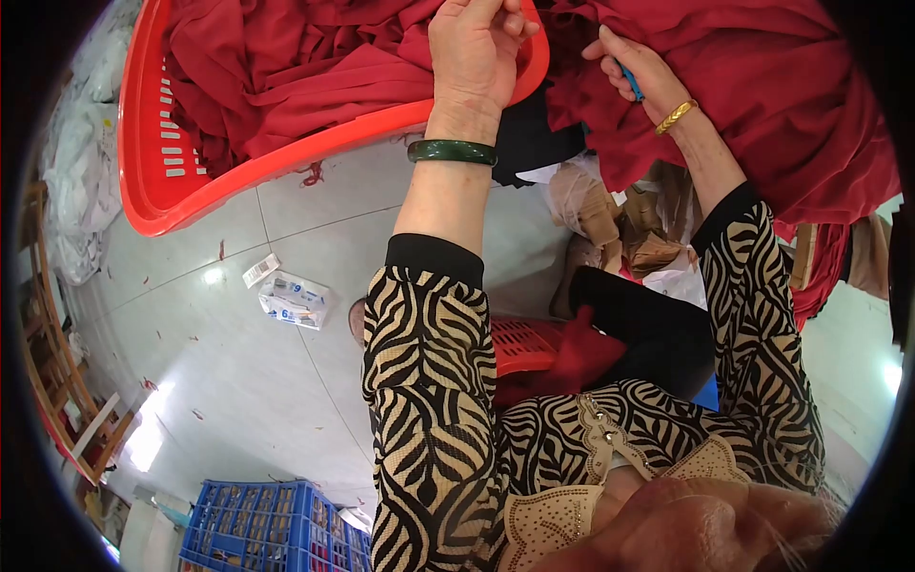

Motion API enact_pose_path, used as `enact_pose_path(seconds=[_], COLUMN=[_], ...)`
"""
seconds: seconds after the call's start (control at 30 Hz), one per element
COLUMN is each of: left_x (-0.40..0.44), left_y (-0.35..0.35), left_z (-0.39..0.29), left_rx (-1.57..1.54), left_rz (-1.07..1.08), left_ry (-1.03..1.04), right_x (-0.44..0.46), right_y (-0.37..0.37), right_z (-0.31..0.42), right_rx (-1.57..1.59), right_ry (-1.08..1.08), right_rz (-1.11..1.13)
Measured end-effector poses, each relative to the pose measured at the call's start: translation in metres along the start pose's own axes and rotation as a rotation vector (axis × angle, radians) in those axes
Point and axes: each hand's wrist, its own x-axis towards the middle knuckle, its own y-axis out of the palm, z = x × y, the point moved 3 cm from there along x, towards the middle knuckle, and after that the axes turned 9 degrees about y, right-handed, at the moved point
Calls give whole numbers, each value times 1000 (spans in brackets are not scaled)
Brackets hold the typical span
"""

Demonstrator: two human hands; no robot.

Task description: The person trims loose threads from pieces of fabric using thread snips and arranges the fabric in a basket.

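Observation:
At the top middle, my left hand (pixel 474 52) is over the rim of a red plastic basket (pixel 286 153) full of dark red cloth (pixel 315 76). Its fingers curl together near the frame's top edge, and whatever they may hold is too small to make out. A green bangle circles that wrist. Further right, my right hand (pixel 634 71) has a small blue tool (pixel 631 82) in its curled fingers, with thumb and forefinger near the folds of a large red cloth (pixel 762 105). A gold bracelet is on this wrist.
A white and blue packet (pixel 294 299) lies on the grey tiled floor (pixel 219 353) among red thread scraps. Blue crates (pixel 248 524) stand at the bottom left. Clear plastic bags (pixel 81 191) are at the far left. Brown paper bundles (pixel 596 205) sit below the red cloth.

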Motion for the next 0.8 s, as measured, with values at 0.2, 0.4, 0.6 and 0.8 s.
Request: enact_pose_path(seconds=[0.2,0.4,0.6,0.8], left_x=[-12,-67,-131,-117], left_y=[18,44,57,40], left_z=[2,54,138,124], left_rx=[612,1380,1445,1395], left_rz=[378,702,1016,929], left_ry=[-222,96,294,81], right_x=[-8,-26,-23,8], right_y=[-7,-21,20,6], right_z=[-1,17,40,-9], right_rx=[112,363,-703,-1793], right_ry=[-168,-401,-543,-660], right_rz=[49,-129,-186,-395])
